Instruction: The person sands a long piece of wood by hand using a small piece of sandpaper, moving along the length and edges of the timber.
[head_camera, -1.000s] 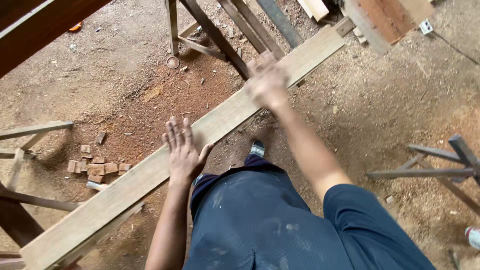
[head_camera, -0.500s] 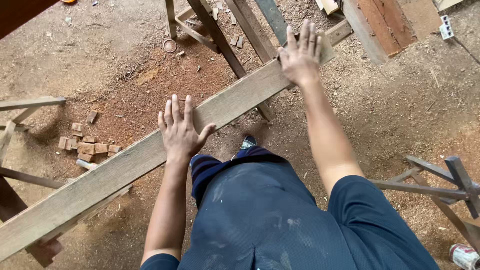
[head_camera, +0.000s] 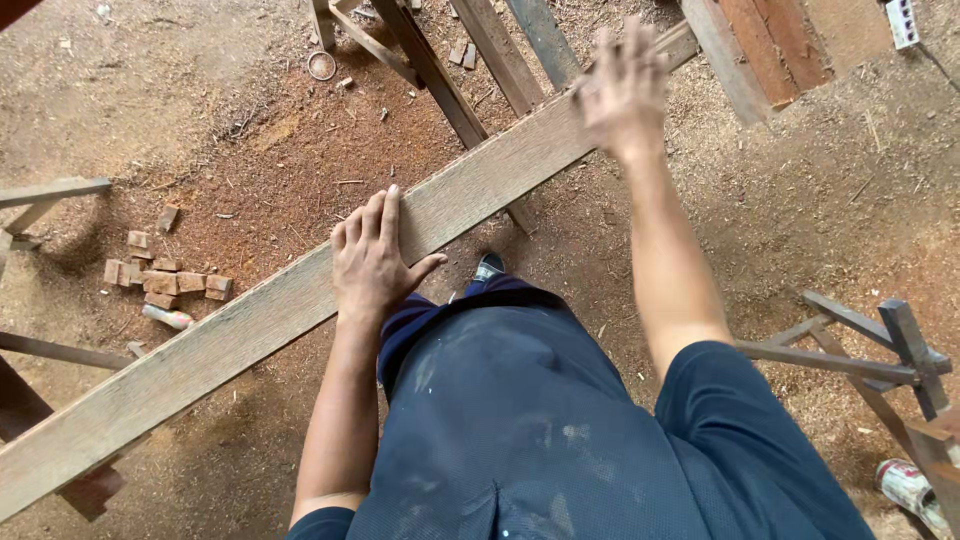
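Plank (head_camera: 270, 320) runs diagonally from lower left to upper right, lying across a sawhorse (head_camera: 440, 85) over the sawdust floor (head_camera: 800, 200). Left hand (head_camera: 375, 262) lies flat on its top face, fingers together, thumb hooked over the near edge. Right hand (head_camera: 622, 85) is blurred, fingers spread, at the plank's far end; contact can't be told. Small wood blocks (head_camera: 160, 280) sit well apart on the left.

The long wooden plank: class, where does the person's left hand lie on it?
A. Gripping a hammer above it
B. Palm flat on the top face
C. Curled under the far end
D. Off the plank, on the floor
B: the left hand lies palm down, fingers spread, on the plank.
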